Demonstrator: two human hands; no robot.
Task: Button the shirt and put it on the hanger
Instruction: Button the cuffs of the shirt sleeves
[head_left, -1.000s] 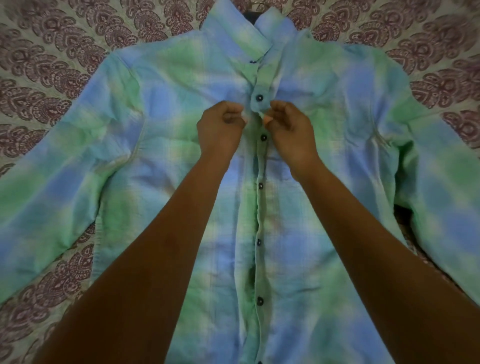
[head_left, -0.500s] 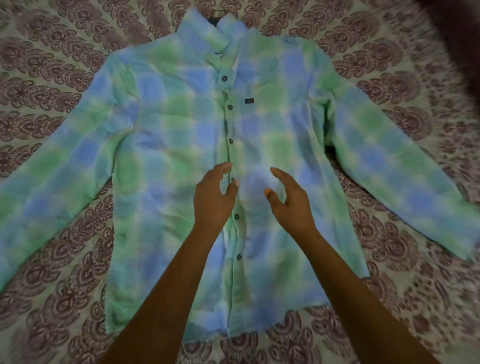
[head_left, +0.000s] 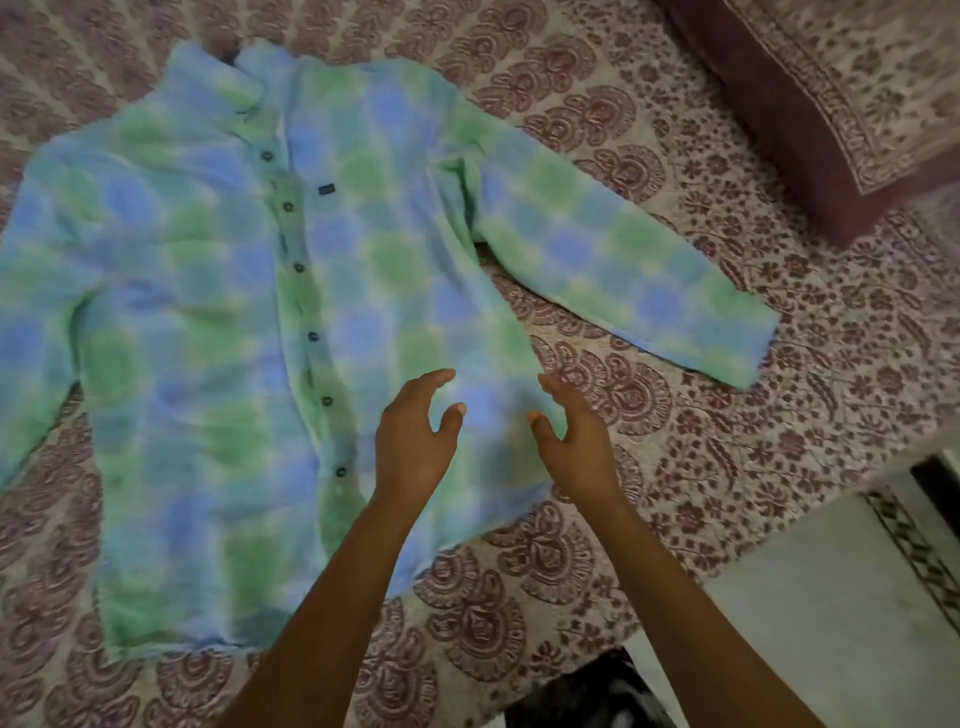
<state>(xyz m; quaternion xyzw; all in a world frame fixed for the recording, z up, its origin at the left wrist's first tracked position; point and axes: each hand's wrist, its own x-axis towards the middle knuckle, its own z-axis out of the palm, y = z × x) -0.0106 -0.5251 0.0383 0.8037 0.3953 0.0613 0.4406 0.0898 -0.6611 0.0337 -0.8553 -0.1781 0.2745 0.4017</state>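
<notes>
Blue-and-green checked cotton shirt (head_left: 208, 312) lies spread flat, front up, on a maroon-patterned bedspread (head_left: 623, 156), with its sleeves out to either side. Both hands are over its lower front, and whether they touch the cloth cannot be told. The left hand (head_left: 410, 441) has its fingers (head_left: 431, 379) loosely spread, thumb apart, holding nothing. The right hand (head_left: 571, 441) is the same, its fingertips at the shirt's side edge. Bare cloth lies between the two sets of fingertips.

A line of dark buttons (head_left: 298, 267) runs beyond and to the left of the left fingers. They look fastened, though blur hides the topmost. The fabric looks thin, light and limp, so it would likely sag and crumple if pinched at one spot. The better hold is probably at the shoulders or collar (head_left: 244, 78), well beyond the fingertips, with both hands. No hanger plainly shows.
</notes>
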